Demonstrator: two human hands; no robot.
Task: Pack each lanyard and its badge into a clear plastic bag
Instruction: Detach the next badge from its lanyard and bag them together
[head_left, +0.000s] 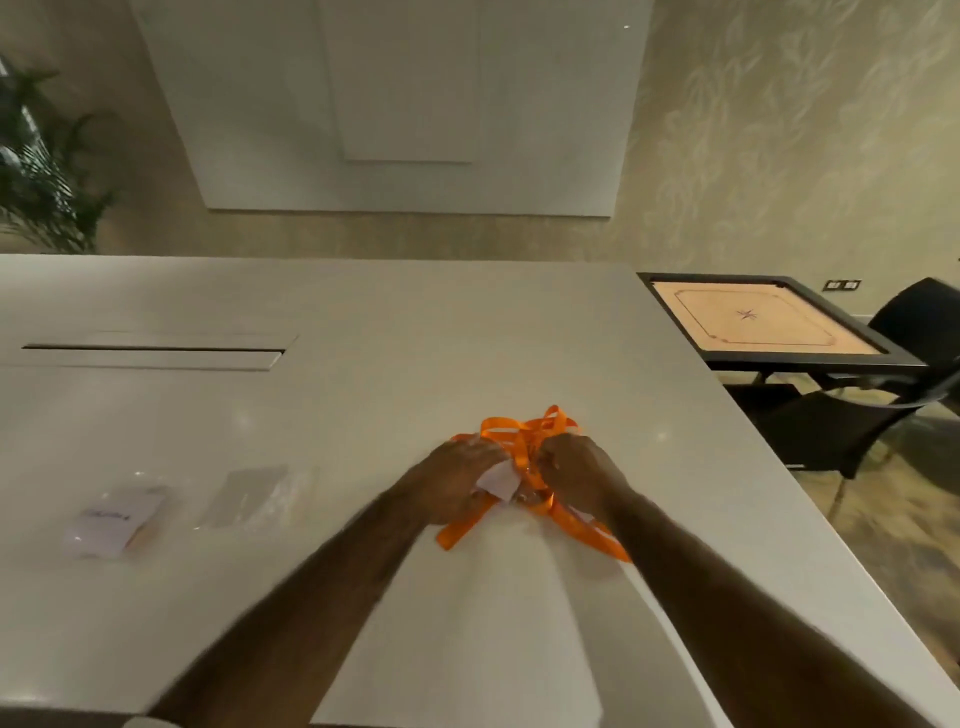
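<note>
An orange lanyard (519, 431) lies bunched in loops on the white table (363, 395), with two ends trailing toward me. My left hand (457, 480) grips the bundle from the left, and a white badge card (498, 480) shows at its fingers. My right hand (576, 473) grips the ribbon from the right, close beside the left hand. A clear plastic bag (249, 496) lies flat to the left. Further left sits a bag with a white card and some orange inside (117, 522). The frame is motion-blurred.
A slot with a flap (156, 353) is set into the table at the back left. Off the table's right edge stand a carrom board (769, 325) on a stand and a black chair (852, 415). A plant (41, 166) stands at the far left.
</note>
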